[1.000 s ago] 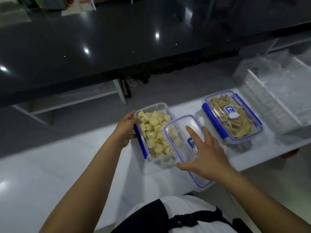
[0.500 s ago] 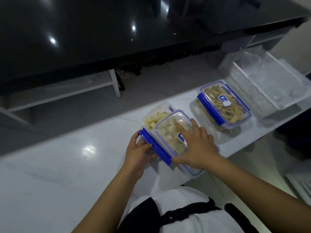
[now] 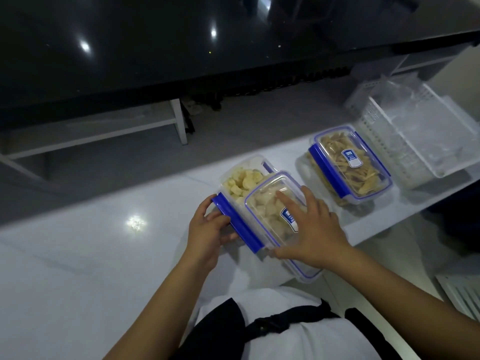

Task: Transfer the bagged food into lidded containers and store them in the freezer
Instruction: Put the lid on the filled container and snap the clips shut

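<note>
While the white worktop (image 3: 91,255) carries everything within easy reach, a white slatted basket (image 3: 415,141) sits at its far right end with crumpled clear plastic inside, probably the emptied bags. Just left of it stands the closed container (image 3: 349,165) of tan strips, its lid seated and blue latches down, apparently finished and waiting for the freezer. Nearer the person is the open container (image 3: 249,188) of pale yellow chunks, with its clear lid (image 3: 275,214) lying skewed across it so that the far left corner of the food shows uncovered. The right hand (image 3: 315,229) lies flat on the lid, fingers spread wide, seemingly to slide it square over the rim. The left hand (image 3: 207,229) curls round the container's near left side at the blue latch (image 3: 237,224), likely steadying the box so the lid can be aligned and clipped.
</note>
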{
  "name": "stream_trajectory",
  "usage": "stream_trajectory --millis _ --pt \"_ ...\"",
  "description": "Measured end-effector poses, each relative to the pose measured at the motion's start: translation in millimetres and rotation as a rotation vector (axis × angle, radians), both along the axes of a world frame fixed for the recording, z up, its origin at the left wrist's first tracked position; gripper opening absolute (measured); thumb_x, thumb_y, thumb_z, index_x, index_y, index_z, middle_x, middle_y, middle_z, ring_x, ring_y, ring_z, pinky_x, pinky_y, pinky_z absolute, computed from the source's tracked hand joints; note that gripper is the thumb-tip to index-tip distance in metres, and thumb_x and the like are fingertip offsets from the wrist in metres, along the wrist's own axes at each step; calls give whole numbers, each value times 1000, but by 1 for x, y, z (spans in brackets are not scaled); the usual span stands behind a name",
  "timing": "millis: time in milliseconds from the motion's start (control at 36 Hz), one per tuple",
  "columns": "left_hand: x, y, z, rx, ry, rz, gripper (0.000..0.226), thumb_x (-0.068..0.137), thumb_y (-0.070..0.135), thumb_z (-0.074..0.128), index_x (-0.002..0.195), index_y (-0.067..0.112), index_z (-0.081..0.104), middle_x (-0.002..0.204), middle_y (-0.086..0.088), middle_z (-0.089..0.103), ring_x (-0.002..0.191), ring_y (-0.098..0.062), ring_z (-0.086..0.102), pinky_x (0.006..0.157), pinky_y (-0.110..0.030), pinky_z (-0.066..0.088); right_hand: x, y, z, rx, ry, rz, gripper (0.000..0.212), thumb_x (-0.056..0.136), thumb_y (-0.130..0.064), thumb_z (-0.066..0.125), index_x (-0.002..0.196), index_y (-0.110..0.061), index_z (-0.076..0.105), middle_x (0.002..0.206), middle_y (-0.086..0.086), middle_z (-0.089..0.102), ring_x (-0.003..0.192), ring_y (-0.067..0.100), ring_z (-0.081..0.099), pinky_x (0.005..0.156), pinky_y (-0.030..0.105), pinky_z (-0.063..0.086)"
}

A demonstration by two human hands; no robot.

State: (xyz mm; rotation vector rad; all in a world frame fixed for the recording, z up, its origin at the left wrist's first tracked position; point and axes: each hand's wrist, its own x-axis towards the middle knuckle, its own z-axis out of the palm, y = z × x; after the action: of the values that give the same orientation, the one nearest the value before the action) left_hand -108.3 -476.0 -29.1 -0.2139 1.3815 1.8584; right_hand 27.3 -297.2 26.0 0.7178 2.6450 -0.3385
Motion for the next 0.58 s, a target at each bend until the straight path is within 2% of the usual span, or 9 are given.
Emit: stream_trajectory --millis 111,250,417,500,583 --pt "-2 2 -1 -23 15 -7 52 90 10 72 135 28 52 108 -6 77 96 -30 75 65 -37 62 -9 5 12 -33 78 -28 128 58 -84 68 146 -57 -20 162 -4 -23 152 37 -2 119 58 18" --pt "-3 5 -1 -38 9 7 51 91 10 71 136 27 52 108 -9 76 94 -33 75 67 -39 62 -42 -1 11 -41 136 -14 124 57 -79 67 146 -56 -17 164 -1 -19 151 41 0 117 62 20" --pt "-6 9 1 -72 -3 25 51 91 8 70 135 28 53 103 -8 78 89 -31 77 62 -35 61 -73 -13 -12 55 36 9 124 62 -84 62 150 -47 -18 164 8 -19 149 48 0 115 65 18" --pt "-7 10 0 -86 0 37 51 90 8 71 134 27 54 103 -7 78 88 -29 77 61 -35 61 -68 -12 -21 80 42 0 125 61 -87 56 147 -46 -25 163 9 -21 148 49 0 115 66 18" --pt "-7 11 -1 -92 16 30 48 91 12 72 133 28 55 104 -6 78 89 -29 77 61 -35 61 -62 -7 -23 81 41 -1 125 58 -89 52 148 -47 -24 164 8 -19 147 49 3 113 65 20"
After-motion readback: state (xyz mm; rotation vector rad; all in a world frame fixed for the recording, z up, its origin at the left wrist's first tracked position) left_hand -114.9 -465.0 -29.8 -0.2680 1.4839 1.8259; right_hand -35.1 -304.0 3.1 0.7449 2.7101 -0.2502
